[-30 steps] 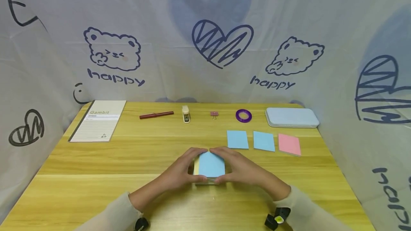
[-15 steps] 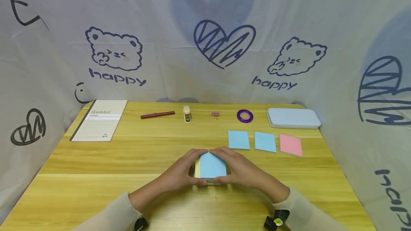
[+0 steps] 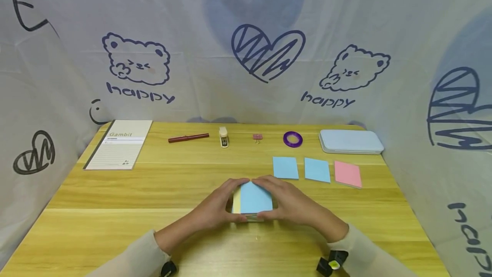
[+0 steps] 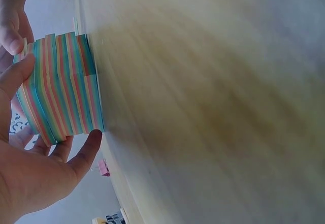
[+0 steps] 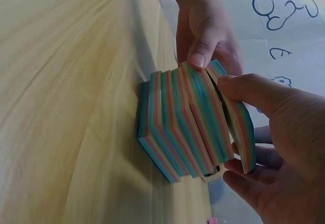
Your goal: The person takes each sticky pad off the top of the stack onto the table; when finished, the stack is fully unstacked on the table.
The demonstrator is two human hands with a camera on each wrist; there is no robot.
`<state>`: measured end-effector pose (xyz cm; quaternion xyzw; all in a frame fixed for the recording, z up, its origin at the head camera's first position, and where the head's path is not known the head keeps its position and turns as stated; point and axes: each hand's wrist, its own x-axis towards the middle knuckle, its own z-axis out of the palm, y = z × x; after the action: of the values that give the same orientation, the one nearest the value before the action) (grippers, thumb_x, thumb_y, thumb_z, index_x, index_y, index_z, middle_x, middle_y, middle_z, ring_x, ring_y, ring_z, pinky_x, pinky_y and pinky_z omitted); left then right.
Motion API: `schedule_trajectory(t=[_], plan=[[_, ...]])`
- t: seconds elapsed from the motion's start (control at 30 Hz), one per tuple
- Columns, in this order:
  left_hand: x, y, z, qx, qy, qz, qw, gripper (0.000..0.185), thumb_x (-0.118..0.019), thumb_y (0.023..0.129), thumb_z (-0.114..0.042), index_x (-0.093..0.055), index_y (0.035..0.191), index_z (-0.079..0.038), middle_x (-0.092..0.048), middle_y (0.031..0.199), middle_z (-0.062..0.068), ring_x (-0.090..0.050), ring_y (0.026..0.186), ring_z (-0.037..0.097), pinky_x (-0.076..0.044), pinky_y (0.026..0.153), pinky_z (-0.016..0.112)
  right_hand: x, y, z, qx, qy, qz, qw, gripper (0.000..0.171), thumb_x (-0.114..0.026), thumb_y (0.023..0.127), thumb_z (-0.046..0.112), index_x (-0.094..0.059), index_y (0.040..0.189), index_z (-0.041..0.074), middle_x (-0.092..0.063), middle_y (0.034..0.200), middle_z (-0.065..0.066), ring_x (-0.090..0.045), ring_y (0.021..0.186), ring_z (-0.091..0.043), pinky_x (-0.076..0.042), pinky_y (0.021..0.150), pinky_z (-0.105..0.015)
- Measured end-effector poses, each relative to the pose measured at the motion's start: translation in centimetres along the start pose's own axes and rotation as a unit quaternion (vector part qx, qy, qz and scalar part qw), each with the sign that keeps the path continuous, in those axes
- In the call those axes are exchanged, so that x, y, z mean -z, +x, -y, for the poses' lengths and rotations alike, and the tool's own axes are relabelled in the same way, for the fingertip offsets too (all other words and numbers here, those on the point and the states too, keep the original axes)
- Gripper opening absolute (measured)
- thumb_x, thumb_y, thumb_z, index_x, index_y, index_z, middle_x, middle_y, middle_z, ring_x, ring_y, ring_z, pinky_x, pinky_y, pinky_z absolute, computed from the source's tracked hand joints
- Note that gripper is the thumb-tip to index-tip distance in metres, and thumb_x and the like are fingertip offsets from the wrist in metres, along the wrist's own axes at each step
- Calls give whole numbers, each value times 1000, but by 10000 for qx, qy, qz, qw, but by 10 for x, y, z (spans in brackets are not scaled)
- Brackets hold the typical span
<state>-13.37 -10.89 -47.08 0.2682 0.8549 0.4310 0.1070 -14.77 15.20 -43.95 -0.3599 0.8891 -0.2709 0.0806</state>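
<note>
A tall stack of striped sticky note pads (image 4: 63,92) stands on the table between both hands. Its top pad (image 3: 255,198) shows a blue face, with a yellow strip of the pad beneath visible along its left side. My left hand (image 3: 213,208) grips the stack from the left, thumb on the near side and fingers on the far side. From the right, my right hand (image 3: 292,202) holds the top pad between thumb and fingers. In the right wrist view this pad tilts away from the stack (image 5: 177,122), leaving a dark gap under one side.
Two blue sticky note pads (image 3: 285,168) and a pink pad (image 3: 347,174) lie to the right. Along the back are a notebook (image 3: 119,145), dark red pen (image 3: 188,138), small white bottle (image 3: 224,137), pink binder clip (image 3: 257,137), purple tape roll (image 3: 293,139) and light blue case (image 3: 351,142).
The top blue pad has slid slightly right, so the yellow strip beside it is a little wider. My hands have otherwise barely moved.
</note>
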Motion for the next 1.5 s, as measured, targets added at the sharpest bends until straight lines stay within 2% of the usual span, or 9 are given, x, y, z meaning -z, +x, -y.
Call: schedule_trajectory(t=[0.13, 0.23, 0.47, 0.7, 0.87, 1.0, 1.5], plan=[[-1, 0, 0, 42, 10, -63, 10000, 95, -90, 82, -29, -36, 159, -16, -52, 147, 9, -53, 132, 29, -45, 110, 55, 5, -5, -5, -66, -25, -69, 10000, 85, -83, 86, 46, -46, 154, 11, -52, 151, -8, -58, 130, -32, -53, 103, -50], [-1, 0, 0, 80, 22, -97, 9999, 96, -90, 81, -28, -36, 158, -14, -52, 148, 9, -52, 134, 30, -42, 113, 55, 10, -11, -13, -226, -51, -89, 9997, 86, -82, 86, 47, -45, 155, 11, -50, 153, -8, -54, 134, -33, -49, 108, -53], [-2, 0, 1, 47, -4, -21, 10000, 84, -89, 83, -28, -46, 152, -11, -50, 149, 7, -49, 138, 30, -40, 116, 54, 20, -27, -36, -573, 158, -287, 9978, 86, -85, 86, 37, -43, 157, 11, -47, 156, -12, -46, 142, -37, -40, 114, -59], [-2, 0, 0, 46, 46, -8, 10000, 84, -89, 82, -28, -46, 152, -12, -50, 149, 7, -51, 136, 30, -43, 114, 54, 16, -38, -66, -751, 197, -403, 9962, 86, -85, 86, 36, -43, 156, 9, -44, 158, -18, -42, 144, -42, -36, 115, -64], [-2, 0, 0, 52, 66, -2, 10000, 84, -89, 82, -26, -46, 153, -11, -49, 149, 6, -50, 137, 30, -42, 115, 54, 5, -44, -81, -723, 202, -236, 9969, 84, -85, 86, 39, -46, 154, 10, -49, 154, -13, -49, 139, -37, -40, 115, -59], [-2, 0, 0, 68, 51, -4, 10000, 85, -89, 82, -26, -46, 153, -12, -49, 150, 6, -48, 139, 30, -40, 116, 54, -1, -47, -87, -623, 181, -257, 9976, 81, -85, 85, 38, -48, 153, 11, -53, 150, -8, -54, 134, -31, -45, 111, -54], [-2, 1, -1, 21, 93, -14, 10000, 85, -89, 82, -28, -46, 153, -10, -50, 149, 7, -50, 136, 30, -42, 114, 54, -11, -53, -92, -647, 255, -287, 9972, 83, -85, 85, 37, -46, 155, 15, -47, 155, -9, -51, 136, -35, -46, 109, -58]])
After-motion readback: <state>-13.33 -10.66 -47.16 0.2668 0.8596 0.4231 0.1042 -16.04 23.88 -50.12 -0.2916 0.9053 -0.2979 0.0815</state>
